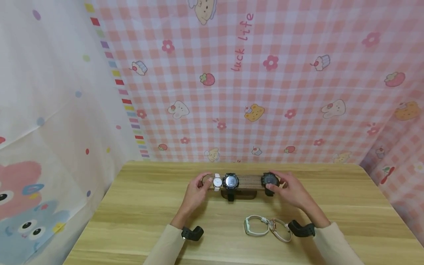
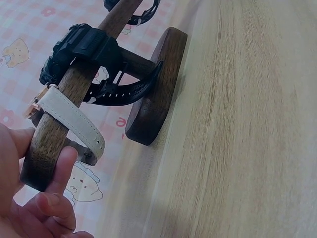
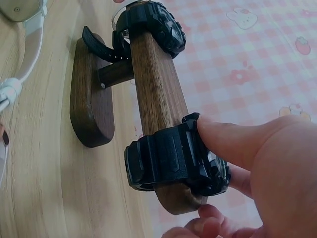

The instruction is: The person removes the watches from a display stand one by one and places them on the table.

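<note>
Watch stand (image 1: pixel 250 182), two-handed
Our left hand (image 1: pixel 194 195) pinches its left end (image 2: pixel 42 161), probably for steadiness; our right hand (image 1: pixel 294 189) grips its rightmost watch (image 3: pixel 168 153).

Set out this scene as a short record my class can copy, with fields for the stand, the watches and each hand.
Stand: wooden watch stand, upright on the table
On its bar, left to right: white-strapped watch, middle black watch, right-hand black watch
On the table: pale-strapped watch and gold-cased watch, side by side
Left hand: grips the bar's left end, next to the white-strapped watch
Right hand: holds the right-hand black watch
</note>
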The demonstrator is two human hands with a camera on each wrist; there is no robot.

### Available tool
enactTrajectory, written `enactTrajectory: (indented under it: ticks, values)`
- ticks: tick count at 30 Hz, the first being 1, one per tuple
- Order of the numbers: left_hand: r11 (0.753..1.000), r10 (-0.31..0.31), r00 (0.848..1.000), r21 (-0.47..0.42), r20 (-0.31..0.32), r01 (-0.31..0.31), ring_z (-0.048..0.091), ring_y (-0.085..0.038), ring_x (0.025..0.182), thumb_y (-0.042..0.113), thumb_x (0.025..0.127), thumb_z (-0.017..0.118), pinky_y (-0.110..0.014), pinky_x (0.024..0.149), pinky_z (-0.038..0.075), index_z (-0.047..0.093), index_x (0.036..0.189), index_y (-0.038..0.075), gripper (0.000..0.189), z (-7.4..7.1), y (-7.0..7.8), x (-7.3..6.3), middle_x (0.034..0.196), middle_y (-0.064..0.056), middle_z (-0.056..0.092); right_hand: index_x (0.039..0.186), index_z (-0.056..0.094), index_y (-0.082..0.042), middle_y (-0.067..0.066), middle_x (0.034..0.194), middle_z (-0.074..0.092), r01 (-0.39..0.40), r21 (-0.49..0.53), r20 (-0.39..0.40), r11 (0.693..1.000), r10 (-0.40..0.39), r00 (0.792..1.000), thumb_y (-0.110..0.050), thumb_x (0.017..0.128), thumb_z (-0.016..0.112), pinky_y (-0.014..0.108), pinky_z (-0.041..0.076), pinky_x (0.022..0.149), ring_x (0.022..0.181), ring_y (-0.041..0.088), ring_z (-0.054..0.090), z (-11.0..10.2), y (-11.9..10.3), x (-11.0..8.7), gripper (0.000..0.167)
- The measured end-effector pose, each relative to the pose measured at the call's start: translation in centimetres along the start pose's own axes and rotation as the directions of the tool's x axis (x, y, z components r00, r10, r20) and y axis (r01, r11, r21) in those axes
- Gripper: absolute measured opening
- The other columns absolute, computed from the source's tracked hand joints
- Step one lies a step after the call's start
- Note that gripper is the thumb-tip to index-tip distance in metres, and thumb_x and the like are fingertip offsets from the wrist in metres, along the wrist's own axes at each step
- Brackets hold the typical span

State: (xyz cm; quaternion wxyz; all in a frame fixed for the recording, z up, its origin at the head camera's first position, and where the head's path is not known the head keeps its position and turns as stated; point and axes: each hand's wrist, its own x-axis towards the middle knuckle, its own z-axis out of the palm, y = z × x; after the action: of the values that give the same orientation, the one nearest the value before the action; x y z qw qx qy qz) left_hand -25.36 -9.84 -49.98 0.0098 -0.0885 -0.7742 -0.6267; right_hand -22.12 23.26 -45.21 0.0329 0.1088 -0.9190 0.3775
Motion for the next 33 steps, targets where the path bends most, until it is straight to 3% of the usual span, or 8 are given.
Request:
enactTrajectory:
  ticks: [7,11,17,22,26,33]
  values:
    - [1.000,0.002,1.000,0.002,0.016,-0.002,0.064,-0.039,0.087,0.009,0.101,0.057,-0.055,0.084,0.055,0.059,0.129,-0.002,0.031,-0.1,3.0,-1.3,0.097,-0.029,0.063,0.141,0.053,-0.004,0.011,0.096,0.054,0.015,0.030,0.031,0.999,-0.016,0.999,-0.030,0.093,0.071,0.030,0.043,0.062,0.081,0.020,0.049,-0.4,0.3,-0.2,0.058]
    - [1.000,0.020,1.000,-0.003,0.008,-0.020,0.063,-0.039,0.086,0.008,0.101,0.056,-0.054,0.084,0.055,0.060,0.128,-0.003,0.030,-0.1,3.6,-1.7,0.094,-0.030,0.061,0.144,0.050,-0.006,0.009,0.090,0.053,-0.007,0.063,0.060,0.998,0.003,0.998,-0.030,0.093,0.070,0.028,0.043,0.056,0.072,0.018,0.049,-0.7,0.6,-0.2,0.059]
    - [1.000,-0.003,1.000,0.000,0.006,0.003,0.061,-0.049,0.088,0.010,0.101,0.057,-0.056,0.084,0.054,0.060,0.129,-0.001,0.031,0.0,2.1,-1.0,0.089,-0.027,0.060,0.144,0.049,-0.008,0.008,0.086,0.052,-0.043,0.116,0.075,0.992,0.035,0.997,-0.031,0.093,0.071,0.026,0.041,0.052,0.067,0.016,0.049,-0.9,0.8,-0.3,0.060]
    - [1.000,0.000,1.000,0.001,-0.007,0.000,0.061,-0.049,0.086,0.014,0.101,0.058,-0.053,0.081,0.056,0.060,0.130,0.003,0.032,0.0,0.0,-0.2,0.082,-0.014,0.058,0.144,0.049,-0.009,0.008,0.086,0.051,-0.072,0.155,0.072,0.985,0.062,0.996,-0.031,0.092,0.072,0.026,0.042,0.052,0.068,0.016,0.050,-0.9,1.0,-0.4,0.061]
    - [1.000,0.008,1.000,0.012,-0.017,-0.008,0.062,-0.044,0.084,0.019,0.100,0.061,-0.047,0.079,0.058,0.063,0.129,0.008,0.031,0.0,-0.3,-0.1,0.078,-0.008,0.057,0.144,0.048,-0.010,0.009,0.086,0.053,-0.100,0.172,0.073,0.980,0.088,0.993,-0.032,0.092,0.072,0.027,0.042,0.053,0.070,0.019,0.052,-0.9,1.2,-0.5,0.061]
    - [0.999,0.014,1.000,0.047,-0.022,-0.013,0.064,-0.038,0.082,0.020,0.100,0.061,-0.046,0.077,0.058,0.065,0.126,0.011,0.027,0.0,0.0,-0.2,0.081,-0.009,0.061,0.141,0.048,-0.010,0.006,0.079,0.056,-0.120,0.180,0.052,0.976,0.112,0.992,-0.032,0.090,0.073,0.026,0.040,0.052,0.066,0.017,0.048,-1.0,1.6,-0.4,0.061]
